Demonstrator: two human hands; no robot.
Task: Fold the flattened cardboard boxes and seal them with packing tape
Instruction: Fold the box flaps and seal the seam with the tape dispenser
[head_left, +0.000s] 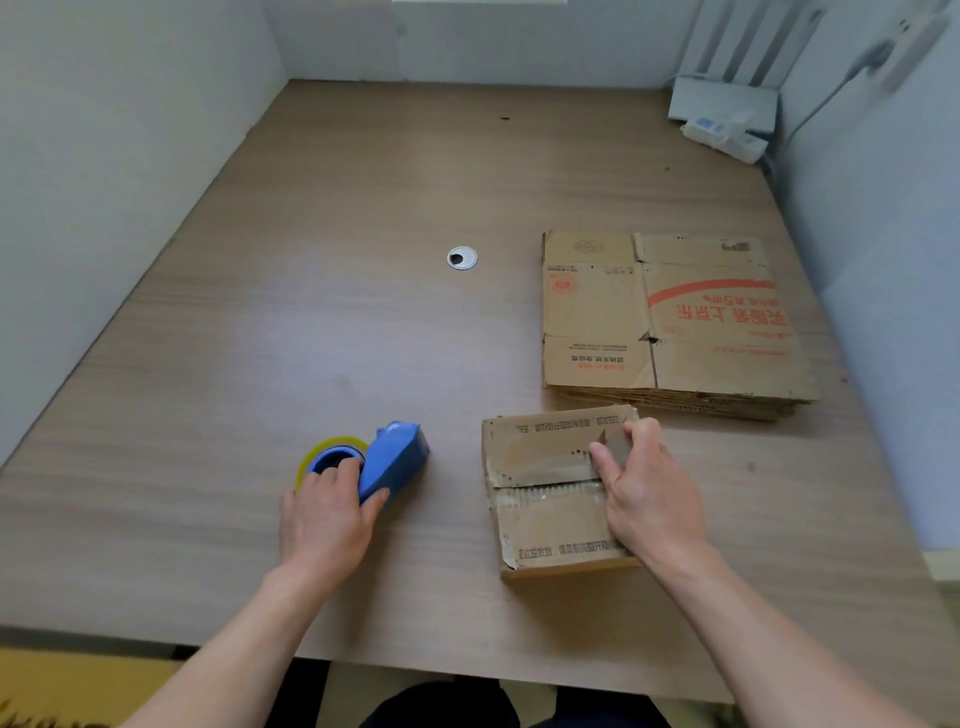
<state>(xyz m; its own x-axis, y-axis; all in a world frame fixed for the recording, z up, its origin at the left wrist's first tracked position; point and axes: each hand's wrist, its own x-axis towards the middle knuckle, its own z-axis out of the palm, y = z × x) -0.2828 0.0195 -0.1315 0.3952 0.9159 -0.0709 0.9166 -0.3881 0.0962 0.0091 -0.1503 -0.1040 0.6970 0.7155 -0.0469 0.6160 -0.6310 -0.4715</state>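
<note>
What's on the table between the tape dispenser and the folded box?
Nothing: in the head view, bare tabletop separates the tape dispenser from the folded box.

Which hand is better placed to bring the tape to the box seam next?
Left, most likely. The left hand holds the blue tape dispenser, while the right hand is busy holding the folded box at its flaps.
</note>
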